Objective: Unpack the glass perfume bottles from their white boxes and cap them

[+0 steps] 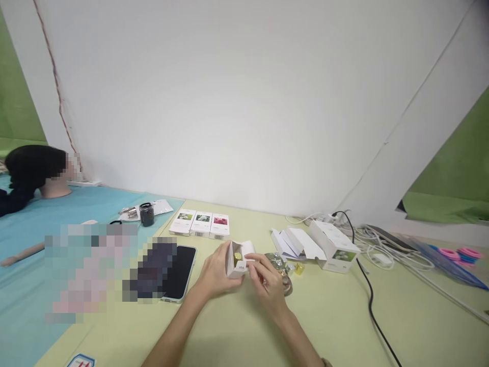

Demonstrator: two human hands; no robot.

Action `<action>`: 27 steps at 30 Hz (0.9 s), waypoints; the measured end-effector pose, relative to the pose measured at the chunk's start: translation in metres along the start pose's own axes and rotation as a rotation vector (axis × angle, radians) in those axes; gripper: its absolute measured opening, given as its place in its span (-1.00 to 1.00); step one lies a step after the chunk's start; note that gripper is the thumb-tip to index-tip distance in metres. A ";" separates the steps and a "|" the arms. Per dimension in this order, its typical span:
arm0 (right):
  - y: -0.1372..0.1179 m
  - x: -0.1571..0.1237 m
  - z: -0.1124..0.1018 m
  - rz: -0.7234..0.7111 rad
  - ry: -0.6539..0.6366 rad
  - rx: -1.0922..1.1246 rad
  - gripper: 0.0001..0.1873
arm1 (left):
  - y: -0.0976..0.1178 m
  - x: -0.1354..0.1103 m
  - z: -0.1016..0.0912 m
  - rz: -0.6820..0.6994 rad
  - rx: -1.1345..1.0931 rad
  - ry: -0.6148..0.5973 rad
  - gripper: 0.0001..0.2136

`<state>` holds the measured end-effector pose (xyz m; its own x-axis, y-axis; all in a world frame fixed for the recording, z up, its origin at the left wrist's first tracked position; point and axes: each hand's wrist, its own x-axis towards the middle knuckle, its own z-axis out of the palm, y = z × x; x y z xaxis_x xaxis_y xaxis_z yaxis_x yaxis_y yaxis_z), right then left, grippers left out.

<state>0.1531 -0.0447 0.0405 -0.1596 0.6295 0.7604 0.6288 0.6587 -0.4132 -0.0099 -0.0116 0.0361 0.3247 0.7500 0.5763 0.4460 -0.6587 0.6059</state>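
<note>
A small white box [234,268] with its top flaps raised is gripped by my left hand [214,270], the fingers behind it and the thumb below. Inside the box a round gold-coloured piece [238,256] shows; the rest of it is hidden. My right hand [269,285] has its fingers bent together on the flap at the box's right side. Just beyond that hand lies a clear pouch [286,288] of small shiny pieces, partly covered by the hand. A yellow translucent piece [299,268] sits beside the pouch.
Three white picture boxes [201,224] lie in a row behind. At right are opened white cartons [300,242], a larger box [333,250], a black cable [370,290] and tangled white cords [382,255]. A phone [181,272] and black jar [146,215] are left.
</note>
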 end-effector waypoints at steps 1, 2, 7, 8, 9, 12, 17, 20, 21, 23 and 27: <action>-0.001 0.001 0.000 0.020 -0.004 0.016 -0.80 | -0.002 0.001 0.000 0.020 0.052 0.041 -0.33; -0.002 0.002 -0.001 0.041 -0.006 0.031 -0.79 | -0.004 0.001 0.000 0.046 0.099 0.075 -0.32; -0.005 0.006 0.002 0.158 -0.038 -0.005 -0.78 | -0.009 0.005 0.000 0.180 0.227 0.119 -0.51; -0.005 0.006 0.003 0.180 -0.039 -0.027 -0.77 | -0.010 0.005 0.000 0.183 0.237 0.116 -0.52; -0.004 0.005 0.004 0.200 -0.041 -0.048 -0.74 | -0.010 0.005 0.001 0.178 0.246 0.108 -0.51; 0.001 0.005 0.003 0.252 -0.080 -0.096 -0.67 | -0.010 0.003 0.002 0.171 0.291 0.050 -0.50; 0.004 0.008 -0.004 0.272 -0.251 -0.191 -0.78 | -0.006 -0.002 0.008 0.218 0.407 -0.008 -0.53; 0.000 0.009 -0.006 0.269 -0.317 -0.283 -0.84 | -0.004 -0.004 0.012 0.221 0.432 -0.031 -0.54; -0.002 0.009 -0.006 0.274 -0.325 -0.312 -0.85 | -0.004 -0.004 0.014 0.220 0.434 -0.038 -0.54; -0.006 0.009 -0.004 0.284 -0.315 -0.347 -0.86 | -0.005 -0.005 0.017 0.217 0.434 -0.049 -0.52; -0.009 0.007 0.002 0.257 -0.227 -0.371 -0.90 | -0.008 -0.004 0.021 0.177 0.419 -0.020 -0.49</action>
<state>0.1446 -0.0456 0.0491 -0.0998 0.8529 0.5125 0.8911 0.3057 -0.3352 0.0030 -0.0079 0.0171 0.4408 0.6314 0.6380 0.6795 -0.6992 0.2224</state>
